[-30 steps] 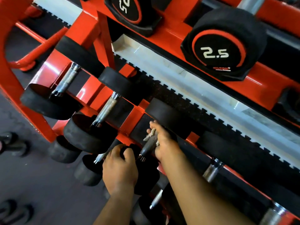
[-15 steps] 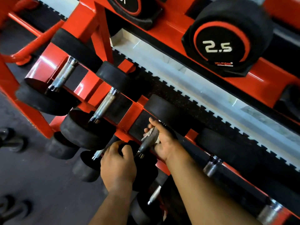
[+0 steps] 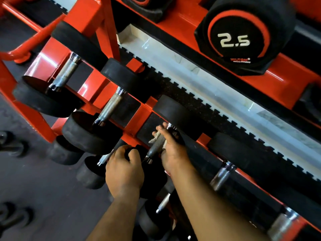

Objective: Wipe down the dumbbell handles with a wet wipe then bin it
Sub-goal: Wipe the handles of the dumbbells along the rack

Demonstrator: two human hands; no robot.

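- A pale wet wipe [image 3: 157, 136] sits bunched against the knurled steel handle [image 3: 156, 147] of the third dumbbell along the red rack's [image 3: 284, 84] lower tier, tucked between the metal and the palm.
- The right hand [image 3: 171, 150] curls its fingers around that handle from the far side, gripping wipe and bar together; only a corner of cloth shows above the fingertips.
- The left hand [image 3: 124, 171] clamps its fingers over the dumbbell's black near head [image 3: 152, 174], apparently steadying it.
- Risk: the coarse knurling may snag and tear the thin wipe, leaving shreds on the bar.
- Risk: a hard stroke could roll the weight off its cradle towards the dumbbells [image 3: 10, 145] on the floor below.
- Risk: knuckles may scrape the rack rail just beside them.
- No bin is visible, so the used wipe could drop en route.
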